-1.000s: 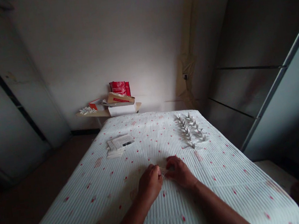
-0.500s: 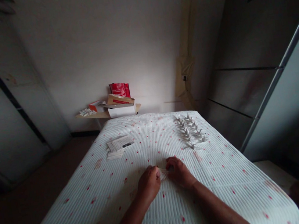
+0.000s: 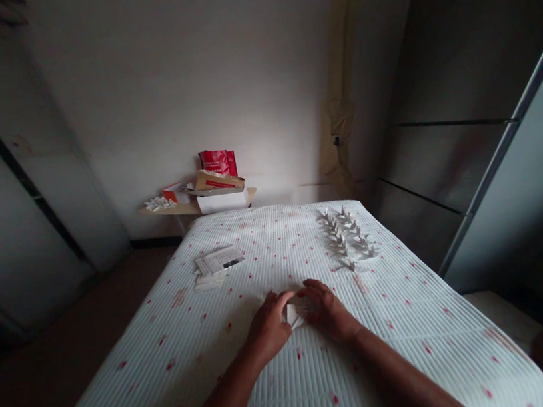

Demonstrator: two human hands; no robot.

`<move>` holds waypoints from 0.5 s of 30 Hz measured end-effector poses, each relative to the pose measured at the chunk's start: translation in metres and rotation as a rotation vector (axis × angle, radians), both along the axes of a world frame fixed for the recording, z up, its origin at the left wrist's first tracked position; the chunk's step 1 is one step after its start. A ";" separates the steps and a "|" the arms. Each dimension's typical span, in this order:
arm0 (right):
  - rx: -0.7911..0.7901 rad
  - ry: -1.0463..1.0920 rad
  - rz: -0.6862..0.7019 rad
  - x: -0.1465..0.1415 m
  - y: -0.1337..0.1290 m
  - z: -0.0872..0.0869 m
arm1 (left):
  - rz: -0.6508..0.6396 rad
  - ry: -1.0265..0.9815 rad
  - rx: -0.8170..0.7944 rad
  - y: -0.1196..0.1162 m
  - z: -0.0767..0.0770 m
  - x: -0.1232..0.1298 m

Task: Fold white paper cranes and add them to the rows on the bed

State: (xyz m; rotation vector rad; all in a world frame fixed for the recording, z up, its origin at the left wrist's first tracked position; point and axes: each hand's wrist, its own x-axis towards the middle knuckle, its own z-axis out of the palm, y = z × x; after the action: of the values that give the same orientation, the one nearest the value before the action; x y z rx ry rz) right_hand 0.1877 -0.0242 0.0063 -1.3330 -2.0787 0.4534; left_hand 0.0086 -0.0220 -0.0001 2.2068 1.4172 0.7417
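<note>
A small folded piece of white paper [image 3: 294,315] is held between my two hands, low over the quilted bed cover [image 3: 258,394]. My left hand [image 3: 269,323] grips its left edge with thumb and fingers curved around it. On the other side, my right hand [image 3: 327,310] pinches the paper, its fingertips partly hidden behind the hand. Beyond my right hand, two rows of folded paper cranes [image 3: 340,241] stand on the cover. Ahead of my left hand lie printed paper sheets [image 3: 219,260] with a smaller stack of paper [image 3: 210,281] against them.
Past the bed's far edge, a small table [image 3: 184,209] bears a white box [image 3: 223,201], a red bag [image 3: 218,162], a cardboard package [image 3: 218,180] and a pile of small white pieces [image 3: 159,204]. A dark cabinet [image 3: 447,158] stands along the right side.
My left hand's fingers have loosened from a tight fist-like pinch into a wider curve. More of the folded paper shows between the hands, and my right fingers have shifted slightly.
</note>
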 end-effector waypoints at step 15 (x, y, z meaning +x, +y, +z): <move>0.066 -0.426 -0.070 -0.013 -0.036 0.020 | -0.095 -0.018 0.034 -0.007 0.002 -0.006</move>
State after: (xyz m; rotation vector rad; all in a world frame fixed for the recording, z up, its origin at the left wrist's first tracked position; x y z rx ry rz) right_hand 0.1746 -0.0602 0.0259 -1.5617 -2.3501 0.0695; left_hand 0.0021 -0.0288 0.0014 2.2698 1.2907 0.7558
